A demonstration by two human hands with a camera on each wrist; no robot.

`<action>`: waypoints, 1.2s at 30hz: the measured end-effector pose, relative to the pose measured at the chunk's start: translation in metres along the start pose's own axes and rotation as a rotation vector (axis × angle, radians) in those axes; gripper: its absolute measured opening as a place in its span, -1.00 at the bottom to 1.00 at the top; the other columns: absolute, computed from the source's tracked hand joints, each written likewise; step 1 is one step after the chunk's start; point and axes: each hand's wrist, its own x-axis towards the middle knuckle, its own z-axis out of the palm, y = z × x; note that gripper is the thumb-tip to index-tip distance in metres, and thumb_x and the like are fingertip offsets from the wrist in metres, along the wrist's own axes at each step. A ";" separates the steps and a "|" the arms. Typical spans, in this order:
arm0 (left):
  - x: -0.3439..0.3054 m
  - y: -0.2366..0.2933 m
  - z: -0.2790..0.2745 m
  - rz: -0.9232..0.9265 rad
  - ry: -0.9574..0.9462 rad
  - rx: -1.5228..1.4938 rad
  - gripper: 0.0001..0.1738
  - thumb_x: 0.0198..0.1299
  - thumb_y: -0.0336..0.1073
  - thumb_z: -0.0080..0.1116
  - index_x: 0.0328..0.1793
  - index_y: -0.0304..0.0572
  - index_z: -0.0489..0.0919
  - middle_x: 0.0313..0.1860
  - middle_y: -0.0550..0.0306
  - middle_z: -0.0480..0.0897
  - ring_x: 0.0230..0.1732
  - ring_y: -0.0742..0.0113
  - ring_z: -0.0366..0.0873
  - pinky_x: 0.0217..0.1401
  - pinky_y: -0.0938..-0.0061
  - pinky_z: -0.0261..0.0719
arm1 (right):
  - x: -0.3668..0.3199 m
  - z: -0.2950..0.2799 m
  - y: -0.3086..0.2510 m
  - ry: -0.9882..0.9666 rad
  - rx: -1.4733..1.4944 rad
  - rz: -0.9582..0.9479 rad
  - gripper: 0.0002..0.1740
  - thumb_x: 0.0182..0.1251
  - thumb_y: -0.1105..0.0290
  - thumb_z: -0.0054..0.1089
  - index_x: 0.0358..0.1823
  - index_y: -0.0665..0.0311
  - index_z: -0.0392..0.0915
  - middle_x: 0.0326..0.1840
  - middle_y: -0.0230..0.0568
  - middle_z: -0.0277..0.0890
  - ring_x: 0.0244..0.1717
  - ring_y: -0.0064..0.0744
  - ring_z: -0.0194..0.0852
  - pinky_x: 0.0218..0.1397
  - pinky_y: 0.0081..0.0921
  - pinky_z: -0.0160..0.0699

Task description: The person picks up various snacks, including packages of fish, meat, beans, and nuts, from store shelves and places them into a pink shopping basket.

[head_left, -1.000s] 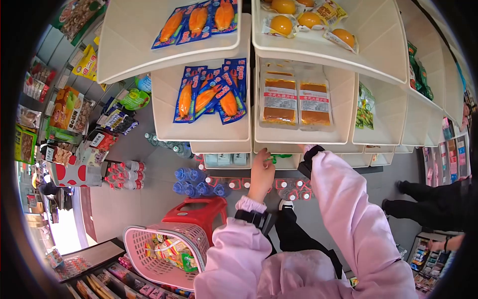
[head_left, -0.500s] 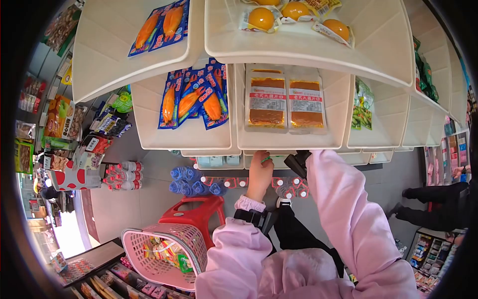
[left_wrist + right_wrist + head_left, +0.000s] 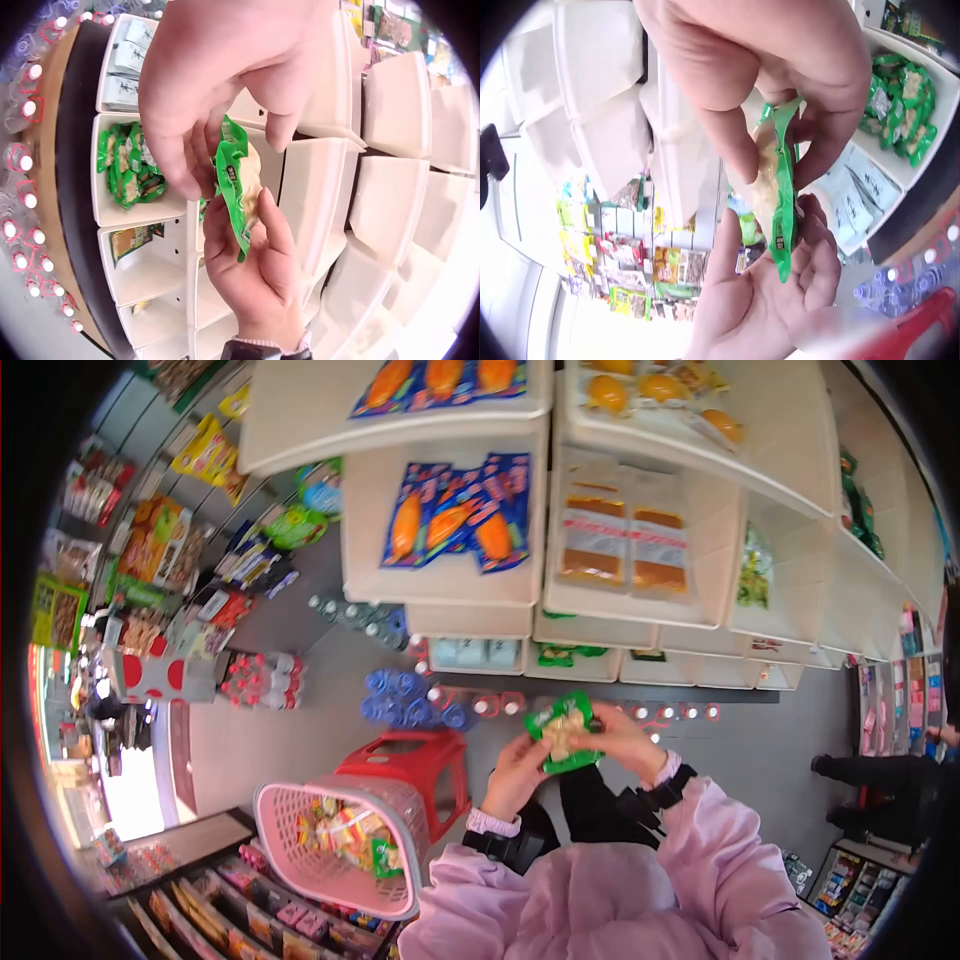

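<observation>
Green snack packet, held in front of the white shelf unit and below its lowest bins in the head view. The left hand pinches one edge of the packet between thumb and fingers. The right hand pinches the opposite edge, with the thumb on one face and the fingers pressed together on the other. A pink basket holding packets lies below and left of the shelf unit, beside a red stool. Water bottles stand at the unit's foot.

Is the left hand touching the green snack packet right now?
Touching. In the left wrist view, the left hand pinches the green snack packet between thumb and fingers.
</observation>
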 end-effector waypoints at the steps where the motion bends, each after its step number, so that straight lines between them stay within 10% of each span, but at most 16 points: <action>1: -0.017 -0.010 -0.019 0.024 0.008 0.024 -0.70 0.20 -0.38 -0.07 0.05 -0.33 0.34 -0.04 0.07 0.47 -0.04 0.28 0.47 0.02 0.33 0.47 | -0.007 0.021 0.009 0.012 0.068 0.092 -0.55 -0.01 0.44 0.27 -0.04 0.30 0.37 -0.12 -0.36 0.42 -0.11 -0.58 0.37 -0.04 -0.60 0.36; 7: -0.150 -0.027 -0.095 0.160 0.206 -0.124 -0.64 0.14 -0.46 -0.02 0.09 -0.32 0.31 0.01 0.05 0.44 0.02 0.29 0.42 0.07 0.38 0.42 | -0.022 0.144 0.046 -0.244 0.199 0.253 -0.53 0.01 0.39 0.27 -0.02 0.32 0.34 -0.12 -0.30 0.42 -0.11 -0.55 0.39 -0.07 -0.59 0.40; 16: -0.286 -0.009 -0.186 0.434 0.513 -0.266 -0.65 0.16 -0.38 -0.02 0.09 -0.23 0.32 0.02 0.08 0.45 0.01 0.26 0.44 0.08 0.29 0.42 | 0.005 0.319 0.107 -0.401 -0.179 -0.101 -0.54 0.02 0.37 0.25 -0.06 0.40 0.34 -0.22 -0.22 0.39 -0.21 -0.47 0.40 -0.16 -0.55 0.42; 20: -0.282 -0.004 -0.229 0.489 0.593 -0.313 -0.68 0.18 -0.36 -0.04 0.07 -0.22 0.33 0.00 0.08 0.47 -0.02 0.27 0.46 0.03 0.31 0.47 | 0.024 0.352 0.112 -0.301 -0.608 -0.243 -0.48 -0.05 0.42 0.14 -0.01 0.44 0.27 -0.18 0.04 0.35 -0.12 -0.05 0.35 -0.03 -0.35 0.35; 24: -0.251 -0.008 -0.254 0.442 0.647 -0.295 -0.70 0.19 -0.38 -0.06 0.06 -0.21 0.33 -0.02 0.08 0.47 -0.02 0.23 0.45 -0.02 0.29 0.48 | 0.019 0.340 0.120 -0.256 -0.631 -0.313 -0.45 -0.05 0.45 0.05 0.04 0.48 0.20 -0.09 0.14 0.29 -0.02 0.05 0.28 0.04 -0.30 0.29; 29: -0.224 -0.027 -0.267 0.465 0.736 -0.267 -0.68 0.15 -0.47 -0.05 0.06 -0.22 0.33 -0.06 0.07 0.48 -0.09 0.22 0.48 -0.12 0.28 0.50 | 0.002 0.273 0.097 -0.448 -0.380 0.003 -0.58 0.09 0.44 0.02 0.00 0.42 0.27 -0.04 -0.02 0.34 -0.11 -0.32 0.44 -0.10 -0.46 0.46; 36: -0.239 -0.020 -0.257 0.347 0.901 0.118 -0.76 0.04 -0.56 -0.04 -0.12 -0.42 0.43 -0.26 0.09 0.54 -0.28 0.38 0.50 -0.24 0.58 0.44 | 0.013 0.122 0.058 0.162 -0.401 -0.265 -0.71 0.11 0.42 0.08 -0.13 0.34 0.35 -0.27 -0.25 0.41 -0.23 -0.47 0.43 -0.17 -0.54 0.45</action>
